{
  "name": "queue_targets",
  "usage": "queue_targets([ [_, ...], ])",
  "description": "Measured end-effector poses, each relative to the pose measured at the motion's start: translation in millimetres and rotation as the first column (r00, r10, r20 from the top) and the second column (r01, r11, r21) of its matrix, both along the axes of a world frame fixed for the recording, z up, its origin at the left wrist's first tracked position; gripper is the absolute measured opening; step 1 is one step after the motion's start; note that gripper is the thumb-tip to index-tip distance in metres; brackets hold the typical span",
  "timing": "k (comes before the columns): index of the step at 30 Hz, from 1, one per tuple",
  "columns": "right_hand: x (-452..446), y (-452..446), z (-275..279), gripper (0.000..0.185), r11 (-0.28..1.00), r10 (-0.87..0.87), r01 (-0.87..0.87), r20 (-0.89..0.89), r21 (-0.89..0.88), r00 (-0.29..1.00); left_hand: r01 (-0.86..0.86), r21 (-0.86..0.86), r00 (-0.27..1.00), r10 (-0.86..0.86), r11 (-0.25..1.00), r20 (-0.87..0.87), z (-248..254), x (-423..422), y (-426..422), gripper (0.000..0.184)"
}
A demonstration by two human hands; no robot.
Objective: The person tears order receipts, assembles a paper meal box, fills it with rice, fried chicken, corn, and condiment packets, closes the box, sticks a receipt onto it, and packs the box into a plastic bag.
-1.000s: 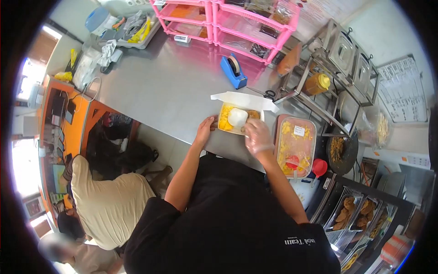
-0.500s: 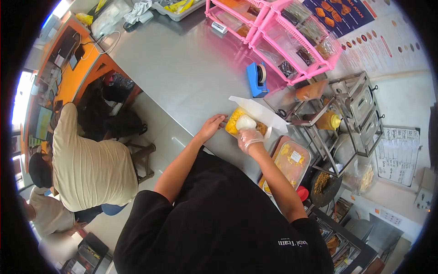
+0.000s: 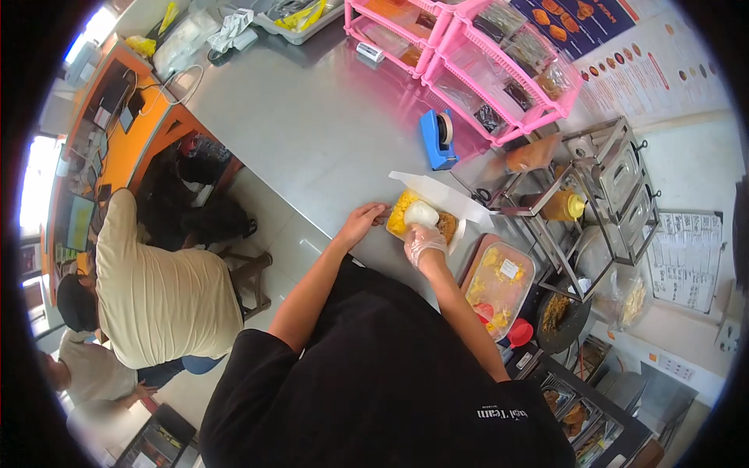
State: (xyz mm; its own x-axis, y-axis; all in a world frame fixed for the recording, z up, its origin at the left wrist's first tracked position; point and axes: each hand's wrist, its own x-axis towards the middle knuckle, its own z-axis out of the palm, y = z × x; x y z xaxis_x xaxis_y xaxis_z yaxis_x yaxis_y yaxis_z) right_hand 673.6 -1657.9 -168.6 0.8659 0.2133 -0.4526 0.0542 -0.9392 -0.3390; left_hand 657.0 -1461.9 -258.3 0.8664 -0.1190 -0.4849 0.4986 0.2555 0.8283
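The box [image 3: 448, 198] is seen open on the table [image 3: 289, 132]. At its white mound [image 3: 421, 212], the gloved right hand [image 3: 425, 242] is bent; its hold cannot be told. The left hand [image 3: 362, 225] is seen half-opened beside the box

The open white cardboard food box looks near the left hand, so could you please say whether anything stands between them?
Nothing visible stands between the left hand and the box; its raised white lid is on the far side.
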Motion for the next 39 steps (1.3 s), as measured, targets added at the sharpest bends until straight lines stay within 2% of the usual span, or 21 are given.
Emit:
queue_targets([
  [4, -5, 10, -29, 0.027, 0.992, 0.110, -0.112, -0.034, -0.063, 0.993, 0.039, 0.027, 0.999, -0.038, 0.999, -0.012, -9, 1, 1, 0.042],
  [6, -6, 13, -35, 0.028, 0.978, 0.209, -0.209, -0.005, -0.011, 0.978, 0.049, 0.014, 0.999, -0.049, 0.999, -0.004, -12, 2, 1, 0.042],
  [7, -6, 16, -39, 0.030, 0.994, 0.107, -0.106, -0.030, 0.019, 0.994, 0.052, 0.009, 0.999, -0.052, 0.999, -0.001, -12, 1, 3, 0.042],
  [10, -5, 13, -15, 0.030, 0.997, 0.046, -0.049, -0.046, -0.065, 0.998, 0.077, 0.028, 0.997, -0.077, 0.997, 0.009, -5, 0, 5, 0.041],
  [12, -9, 6, -23, 0.031, 1.000, 0.002, -0.002, 0.020, 0.017, 1.000, 0.062, 0.030, 0.998, -0.062, 0.998, 0.017, -4, 0, 4, 0.041],
  [13, -11, 4, -34, 0.031, 0.998, -0.024, 0.021, 0.049, 0.058, 0.999, 0.056, 0.030, 0.998, -0.057, 0.998, 0.019, -6, -1, 4, 0.041],
  [15, -13, 1, -102, 0.030, 0.982, -0.071, 0.087, -0.095, 0.168, 0.993, 0.050, 0.027, 0.999, -0.051, 0.998, 0.013, -12, -1, 4, 0.040],
  [17, -13, -1, -105, 0.028, 0.986, -0.045, 0.064, -0.121, 0.156, 0.992, 0.056, 0.018, 0.998, -0.056, 0.998, 0.009, -12, -1, 3, 0.040],
  [19, -7, 2, -49, 0.027, 0.998, 0.056, -0.055, -0.034, 0.024, 0.998, 0.067, 0.009, 0.998, -0.067, 0.998, 0.009, -6, 1, 6, 0.040],
  [22, -10, 1, -54, 0.031, 0.984, -0.023, 0.042, -0.112, 0.174, 0.993, 0.070, 0.038, 0.998, -0.070, 0.997, 0.005, -1, 1, 5, 0.038],
  [24, -7, 3, -64, 0.033, 0.993, 0.049, -0.038, -0.094, 0.109, 0.994, 0.065, 0.062, 0.998, -0.067, 0.996, 0.023, -5, 1, 5, 0.038],
  [26, -6, -2, -51, 0.030, 0.989, -0.027, 0.028, -0.007, 0.143, 1.000, 0.072, 0.131, 0.996, -0.079, 0.989, 0.049, -2, 7, 1, 0.038],
  [28, -19, -15, -4, 0.026, 0.931, -0.254, 0.208, 0.121, 0.300, 0.960, 0.081, 0.250, 0.992, -0.102, 0.965, 0.070, 11, 8, -4, 0.038],
  [31, -34, -45, -6, 0.026, 0.915, -0.365, 0.227, 0.443, 0.333, 0.819, 0.020, 0.332, 0.974, -0.093, 0.943, 0.204, 14, 13, -14, 0.039],
  [34, -26, -62, -15, 0.029, 0.965, -0.183, 0.027, 0.594, 0.262, 0.783, 0.020, 0.522, 0.931, -0.207, 0.853, 0.302, 0, 22, -20, 0.039],
  [35, -21, -57, -40, 0.035, 0.980, -0.100, -0.046, 0.680, 0.193, 0.727, 0.002, 0.533, 0.911, -0.222, 0.846, 0.349, -2, 24, -21, 0.040],
  [37, -11, -34, -37, 0.038, 0.993, -0.031, -0.047, 0.634, 0.106, 0.773, -0.036, 0.546, 0.862, -0.250, 0.837, 0.441, 4, 28, -24, 0.042],
  [39, -3, -24, -26, 0.040, 0.999, 0.041, -0.050, 0.534, 0.003, 0.845, -0.042, 0.605, 0.842, -0.298, 0.795, 0.450, 8, 27, -27, 0.041],
])
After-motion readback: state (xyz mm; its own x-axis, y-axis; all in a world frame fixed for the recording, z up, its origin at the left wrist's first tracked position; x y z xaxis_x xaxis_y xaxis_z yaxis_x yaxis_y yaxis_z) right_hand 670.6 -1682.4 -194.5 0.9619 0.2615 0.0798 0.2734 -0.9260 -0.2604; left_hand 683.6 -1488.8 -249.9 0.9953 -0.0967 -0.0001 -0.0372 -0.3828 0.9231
